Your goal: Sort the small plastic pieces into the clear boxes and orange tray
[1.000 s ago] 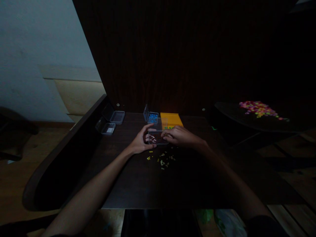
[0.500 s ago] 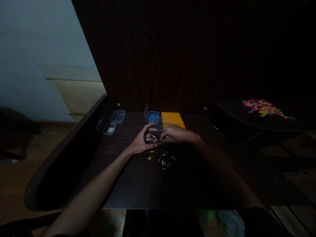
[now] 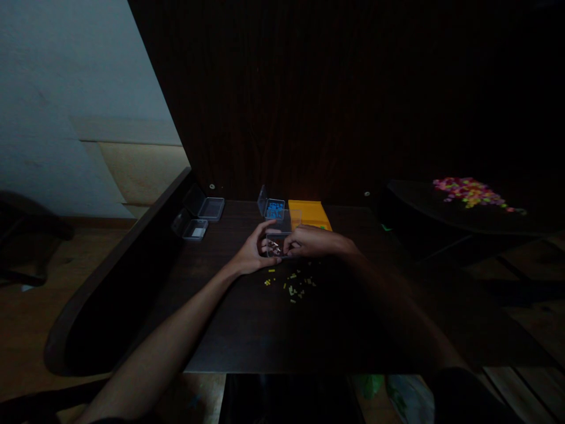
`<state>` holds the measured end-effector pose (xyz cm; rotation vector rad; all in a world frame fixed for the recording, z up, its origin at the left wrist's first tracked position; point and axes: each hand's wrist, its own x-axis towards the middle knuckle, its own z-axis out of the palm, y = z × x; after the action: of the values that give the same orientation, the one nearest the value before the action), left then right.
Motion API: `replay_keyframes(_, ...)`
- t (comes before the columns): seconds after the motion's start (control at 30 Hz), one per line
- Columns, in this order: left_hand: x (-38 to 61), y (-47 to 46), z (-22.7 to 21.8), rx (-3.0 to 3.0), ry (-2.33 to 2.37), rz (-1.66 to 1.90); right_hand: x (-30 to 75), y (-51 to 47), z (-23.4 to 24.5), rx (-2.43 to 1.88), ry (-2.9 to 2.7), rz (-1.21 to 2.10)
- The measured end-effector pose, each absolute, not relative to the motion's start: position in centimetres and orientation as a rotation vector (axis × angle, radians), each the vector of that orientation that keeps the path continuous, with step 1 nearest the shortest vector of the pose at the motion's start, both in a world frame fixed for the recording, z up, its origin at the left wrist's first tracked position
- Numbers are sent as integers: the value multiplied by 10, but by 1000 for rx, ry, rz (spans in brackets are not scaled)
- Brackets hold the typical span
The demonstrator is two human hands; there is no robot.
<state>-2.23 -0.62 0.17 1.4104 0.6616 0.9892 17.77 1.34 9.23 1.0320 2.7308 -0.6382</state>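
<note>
My left hand (image 3: 252, 253) curls round the left side of a small clear plastic box (image 3: 277, 245) on the dark table (image 3: 247, 330). From the other side, my right hand (image 3: 314, 242) holds the same box, fingers bent over its edge. A few small pale pieces lie inside it. Its clear lid (image 3: 289, 221) stands up behind. Several tiny yellow beads (image 3: 295, 286) are scattered on the table just in front of both hands.
Behind the hands stand an open clear box of blue beads (image 3: 273, 209) and a yellow tray (image 3: 309, 214). Two more clear boxes (image 3: 200, 219) sit at the back left. A heap of coloured beads (image 3: 468, 192) lies on a dark surface at the right.
The view shifted slightly. My right hand drew in a little closer over the clear box; my left hand stayed on it.
</note>
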Motion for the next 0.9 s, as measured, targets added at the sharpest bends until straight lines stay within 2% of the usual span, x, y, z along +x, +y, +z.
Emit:
replay_keyframes(0.27, -22, -6, 2, 1416, 658, 990, 175, 13, 92, 1088, 2778, -503)
replay_keyframes(0.9, -22, -6, 1, 1404, 650, 995, 189, 8, 90, 1085, 2860, -619)
